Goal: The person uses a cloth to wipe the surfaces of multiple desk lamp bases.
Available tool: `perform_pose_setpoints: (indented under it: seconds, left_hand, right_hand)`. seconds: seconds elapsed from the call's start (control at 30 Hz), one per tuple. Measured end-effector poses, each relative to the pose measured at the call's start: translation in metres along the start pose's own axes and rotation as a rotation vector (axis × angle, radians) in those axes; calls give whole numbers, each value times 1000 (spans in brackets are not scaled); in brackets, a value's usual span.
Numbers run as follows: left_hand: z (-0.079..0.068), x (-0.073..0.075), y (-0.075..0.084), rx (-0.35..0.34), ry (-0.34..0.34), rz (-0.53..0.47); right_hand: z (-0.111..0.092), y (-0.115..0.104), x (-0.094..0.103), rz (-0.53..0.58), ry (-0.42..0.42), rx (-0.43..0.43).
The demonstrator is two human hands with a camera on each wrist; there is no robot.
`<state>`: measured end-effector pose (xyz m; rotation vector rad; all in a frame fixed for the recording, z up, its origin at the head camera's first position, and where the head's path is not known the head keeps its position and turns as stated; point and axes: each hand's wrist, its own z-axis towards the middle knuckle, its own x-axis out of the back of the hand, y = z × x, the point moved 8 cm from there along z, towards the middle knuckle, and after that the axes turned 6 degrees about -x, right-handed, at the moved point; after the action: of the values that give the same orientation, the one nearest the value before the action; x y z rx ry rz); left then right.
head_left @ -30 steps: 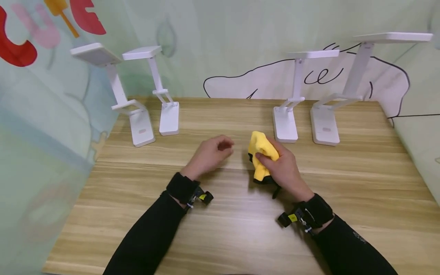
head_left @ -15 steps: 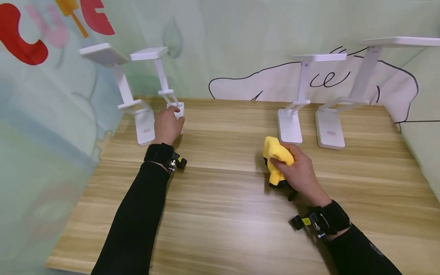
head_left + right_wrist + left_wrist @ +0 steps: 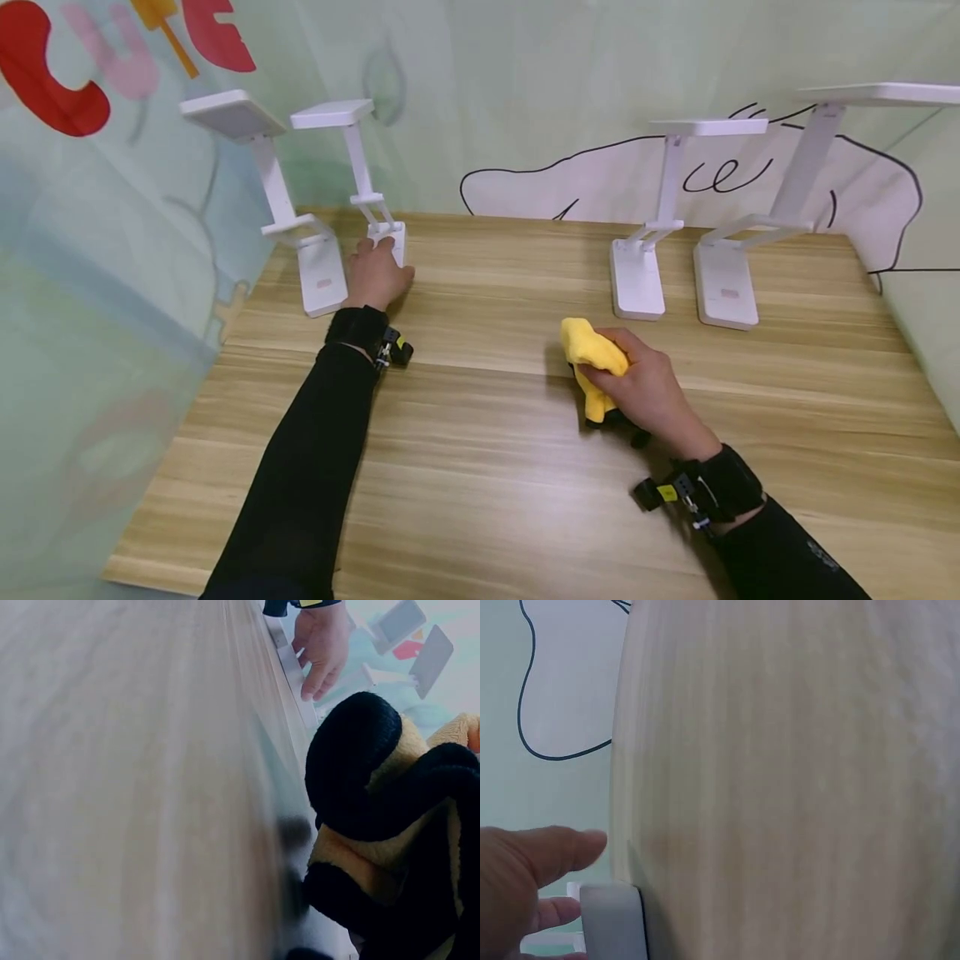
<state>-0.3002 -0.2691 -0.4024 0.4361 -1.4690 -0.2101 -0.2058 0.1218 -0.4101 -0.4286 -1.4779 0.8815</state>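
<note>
In the head view my right hand (image 3: 651, 385) grips a bunched, fuzzy yellow-and-black cloth (image 3: 592, 346) just over the middle of the table. Its thick dark folds fill the right side of the right wrist view, the cloth (image 3: 360, 772) hiding most of the fingers. On the left, my left hand (image 3: 377, 275) reaches over the base of a white desk lamp (image 3: 397, 242). The left wrist view has its thumb (image 3: 562, 847) stretched out above the white base (image 3: 613, 922), with other fingers beside it; whether they touch is hard to tell.
A second white lamp (image 3: 321, 275) stands left of my left hand. Two more, a smaller lamp (image 3: 637, 283) and a taller lamp (image 3: 726, 287), stand at the back right. Behind the wooden table (image 3: 465, 500) hangs a printed wall covering (image 3: 510, 83).
My left hand has gone from mid-table to the left lamp's base, then shifted slightly right. My right hand has moved right with the cloth, then slightly nearer me. The view has shifted slightly.
</note>
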Motion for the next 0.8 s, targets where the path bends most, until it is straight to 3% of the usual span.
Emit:
perform_pose_setpoints:
  seconds: [0.43, 0.8]
  left_hand:
    - [-6, -7, 3, 5, -20, 83]
    - [-24, -13, 24, -82, -71, 70]
  right_hand:
    - [0, 1, -2, -10, 11, 6]
    - [1, 2, -1, -18, 26, 19]
